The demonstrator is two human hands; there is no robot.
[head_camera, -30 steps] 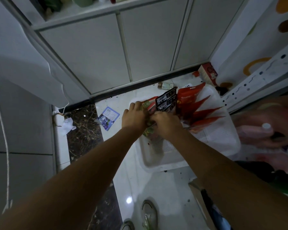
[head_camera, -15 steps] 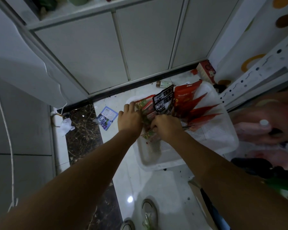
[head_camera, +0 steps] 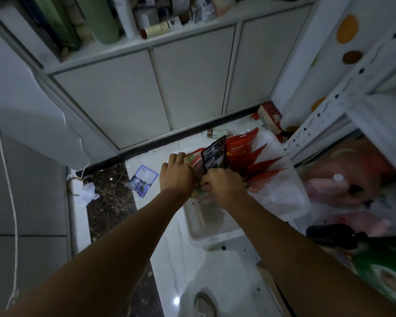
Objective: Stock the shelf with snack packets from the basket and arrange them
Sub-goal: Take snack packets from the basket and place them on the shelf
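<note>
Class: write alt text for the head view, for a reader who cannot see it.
The left hand and right hand grip snack packets in a basket on the floor; red and black ones fan out. A shelf stands at right.

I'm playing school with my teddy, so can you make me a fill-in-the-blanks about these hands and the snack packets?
The left hand and right hand hold snack packets inside a ____ basket.
The fanned packets beside the right hand are ____.
A blue packet lies on the ____, left of the basket.
Missing words: white, red, floor.
</note>
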